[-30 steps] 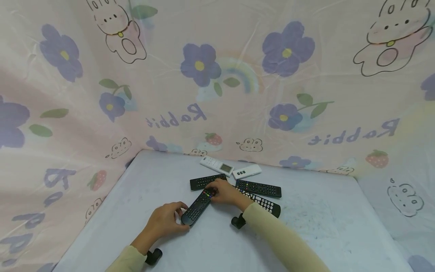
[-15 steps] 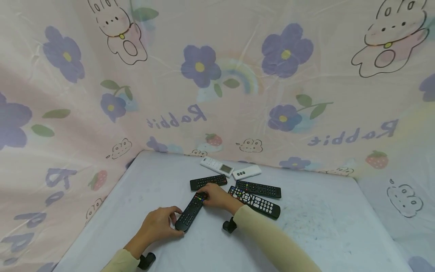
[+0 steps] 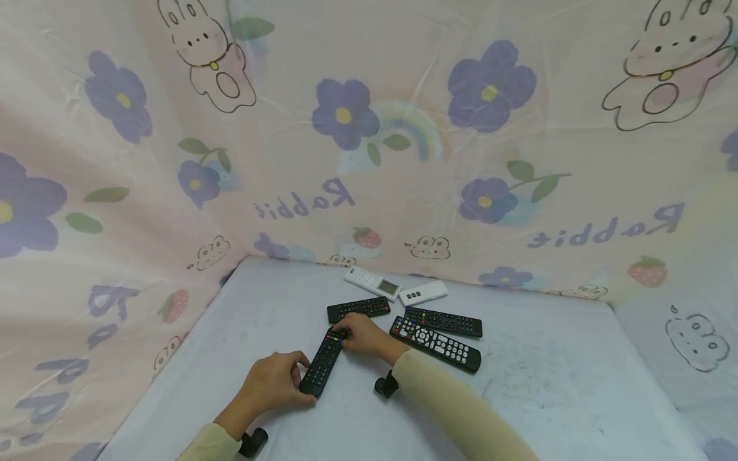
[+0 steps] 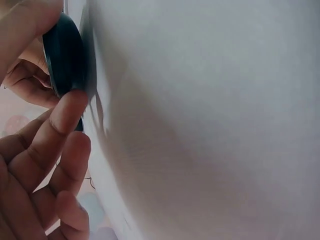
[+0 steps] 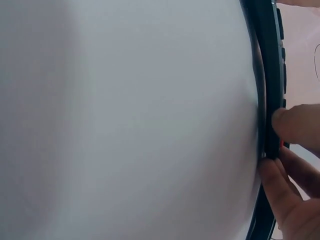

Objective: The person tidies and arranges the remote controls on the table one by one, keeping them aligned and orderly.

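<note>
Pinched a black remote (image 3: 323,363) by its near end with left hand (image 3: 271,381) and by its far end with right hand (image 3: 363,335), at or just above white table (image 3: 548,365), near five other remotes (image 3: 435,344) already lying there, and seemingly reached mid-positioning, with release left undone.

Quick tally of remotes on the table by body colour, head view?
Black: 4 (held remote, remote behind it, white-buttoned remote, dark-buttoned remote behind that one)
White: 2 (remote with a screen, remote with three dark buttons)
Total: 6
</note>
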The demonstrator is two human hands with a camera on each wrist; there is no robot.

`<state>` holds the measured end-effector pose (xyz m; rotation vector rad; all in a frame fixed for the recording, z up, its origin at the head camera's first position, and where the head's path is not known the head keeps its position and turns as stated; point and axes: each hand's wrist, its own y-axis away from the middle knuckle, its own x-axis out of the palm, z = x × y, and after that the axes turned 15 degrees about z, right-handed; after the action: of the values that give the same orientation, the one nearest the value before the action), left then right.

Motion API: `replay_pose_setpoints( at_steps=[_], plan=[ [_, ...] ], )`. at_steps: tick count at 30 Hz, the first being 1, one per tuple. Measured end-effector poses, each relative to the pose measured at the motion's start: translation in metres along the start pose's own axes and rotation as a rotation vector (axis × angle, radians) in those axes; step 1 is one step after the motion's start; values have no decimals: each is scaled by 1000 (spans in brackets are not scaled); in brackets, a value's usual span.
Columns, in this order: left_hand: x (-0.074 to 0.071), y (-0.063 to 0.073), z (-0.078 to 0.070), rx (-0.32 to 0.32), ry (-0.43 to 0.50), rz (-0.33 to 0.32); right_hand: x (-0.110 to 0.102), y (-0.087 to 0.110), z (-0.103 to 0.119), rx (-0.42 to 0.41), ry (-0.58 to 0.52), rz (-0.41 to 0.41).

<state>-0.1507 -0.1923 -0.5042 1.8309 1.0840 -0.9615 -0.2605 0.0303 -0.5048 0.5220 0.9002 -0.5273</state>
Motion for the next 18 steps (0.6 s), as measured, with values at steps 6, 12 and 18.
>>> replay_pose_setpoints(
  at_steps=[6, 12, 18],
  plan=[
    [2, 0, -1, -23, 5, -5, 1, -3, -1, -18, -2, 5],
    [3, 0, -4, -36, 20, 1, 2, -3, -5, 1, -33, 9],
    [2, 0, -4, -61, 16, -8, 2, -7, -5, -15, -33, -9]
  ],
)
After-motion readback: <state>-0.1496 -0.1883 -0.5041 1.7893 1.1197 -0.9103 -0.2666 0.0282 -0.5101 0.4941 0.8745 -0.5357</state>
